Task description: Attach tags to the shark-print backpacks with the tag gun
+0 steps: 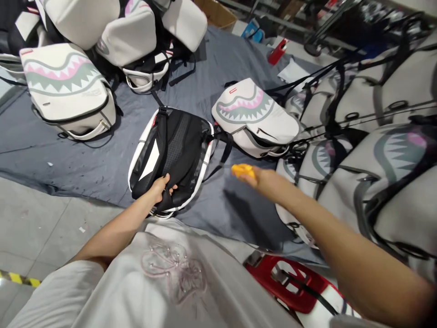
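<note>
"White-edged backpack (179, 148), back panel up: where is it?"

"On the counter (85, 164), gripped at its near end by the left hand (161, 187), some fingers hidden from view."

"And the right hand (262, 180)?"

"Closed around a yellow-orange object (243, 171), too blurred to identify. Beyond that hand lies a shark-mouth backpack (246, 107); more backpacks (398, 152) to its right are cut off."

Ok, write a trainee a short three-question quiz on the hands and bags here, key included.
1. What colour is the small item in the right hand?
2. Which hand touches the backpack directly in front of the person? a) left b) right c) both
3. True or false: this backpack lies with a shark-mouth print facing up.

Key: 1. Orange. 2. a, the left hand. 3. False; its black back panel faces up.
</note>
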A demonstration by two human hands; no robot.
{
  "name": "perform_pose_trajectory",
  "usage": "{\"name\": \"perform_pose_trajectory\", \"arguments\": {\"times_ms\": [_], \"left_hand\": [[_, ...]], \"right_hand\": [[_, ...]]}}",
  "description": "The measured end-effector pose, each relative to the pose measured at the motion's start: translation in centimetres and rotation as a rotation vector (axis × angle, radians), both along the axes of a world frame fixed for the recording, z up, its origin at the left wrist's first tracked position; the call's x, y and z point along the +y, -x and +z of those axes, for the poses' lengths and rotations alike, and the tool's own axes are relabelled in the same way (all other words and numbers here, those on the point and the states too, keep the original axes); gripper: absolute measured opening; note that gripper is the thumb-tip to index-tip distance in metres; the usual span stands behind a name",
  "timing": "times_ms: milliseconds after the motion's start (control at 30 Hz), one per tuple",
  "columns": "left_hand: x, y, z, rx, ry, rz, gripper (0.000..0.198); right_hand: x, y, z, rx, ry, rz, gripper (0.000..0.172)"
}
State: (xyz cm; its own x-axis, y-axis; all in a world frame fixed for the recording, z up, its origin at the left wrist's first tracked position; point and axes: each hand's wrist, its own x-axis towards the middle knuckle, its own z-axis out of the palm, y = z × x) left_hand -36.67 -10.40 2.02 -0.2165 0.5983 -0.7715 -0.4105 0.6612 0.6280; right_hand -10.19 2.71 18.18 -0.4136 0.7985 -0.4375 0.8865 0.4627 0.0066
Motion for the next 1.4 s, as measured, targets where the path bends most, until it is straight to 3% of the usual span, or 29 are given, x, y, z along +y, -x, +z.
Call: {"name": "perform_pose_trajectory", "arguments": {"times_ms": [67, 167, 267, 367, 433, 567, 700, 767, 867, 933, 1000, 1067, 1133, 1200, 1267, 1333, 1400], "left_hand": [[-0.2, -0.9, 0.1, 0.088, -0.023, -0.021, 0.042], [-0.5, -3.2, 0.8, 0.656, -0.156, -0.307, 0.046], [-0.6, -5.5, 1.8, 1.106, -0.208, -0.585, 0.058], [-0.4, -6.6, 2.0, 1.155, -0.278, -0.724, 0.064], [-0.1, -6.0, 1.8, 0.980, -0.332, -0.637, 0.060], [0.2, -2.2, 0.9, 0.297, -0.295, -0.292, 0.042], [0.2, 0.9, -0.2, -0.183, -0.168, -0.055, 0.039], [0.3, 1.3, -0.9, -0.312, -0.131, -0.002, 0.037], [0.7, 1.1, -1.3, -0.375, -0.111, -0.032, 0.039], [0.7, 0.9, -0.7, -0.339, -0.121, -0.080, 0.036], [0.3, 1.3, 0.6, -0.235, -0.230, -0.148, 0.032], [-0.8, 2.9, 2.4, -0.053, -0.442, -0.176, 0.035], [-2.0, 5.6, 4.0, 0.155, -0.585, -0.072, 0.041], [-3.1, 8.7, 4.8, 0.247, -0.459, 0.116, 0.030], [-3.5, 11.2, 4.7, 0.147, -0.163, 0.252, 0.017], [-3.5, 12.6, 4.0, -0.054, 0.028, 0.279, 0.021], [-3.1, 13.0, 3.2, -0.231, 0.028, 0.270, 0.025]], "right_hand": [[0.2, 0.5, 0.0, -0.102, -0.098, -0.018, 0.051], [0.3, 1.4, 0.4, -0.106, -0.055, 0.113, 0.054], [-0.2, 1.4, 0.6, -0.130, -0.193, 0.076, 0.055], [-1.8, 0.3, 0.0, -0.189, -0.164, 0.135, 0.053], [-3.5, -0.7, -0.7, -0.233, -0.119, 0.119, 0.050], [-8.9, -1.2, -2.7, -0.249, -0.066, -0.041, 0.048], [-14.8, 1.3, -4.6, -0.147, 0.035, -0.055, 0.044], [-16.9, 2.7, -5.0, -0.074, 0.095, -0.091, 0.041], [-18.5, 3.8, -5.3, 0.013, 0.179, -0.198, 0.040], [-19.1, 4.0, -5.6, -0.006, 0.147, -0.295, 0.041], [-19.6, 4.2, -6.0, -0.042, 0.113, -0.355, 0.041], [-20.2, 4.5, -6.8, -0.066, 0.088, -0.397, 0.041], [-20.9, 5.0, -7.9, -0.088, 0.046, -0.441, 0.040], [-21.4, 5.6, -9.4, -0.113, -0.027, -0.461, 0.039], [-21.7, 6.4, -11.1, -0.121, -0.112, -0.446, 0.039], [-21.9, 7.3, -12.8, -0.110, -0.182, -0.429, 0.039], [-22.1, 8.3, -14.6, -0.081, -0.214, -0.422, 0.040]]}}
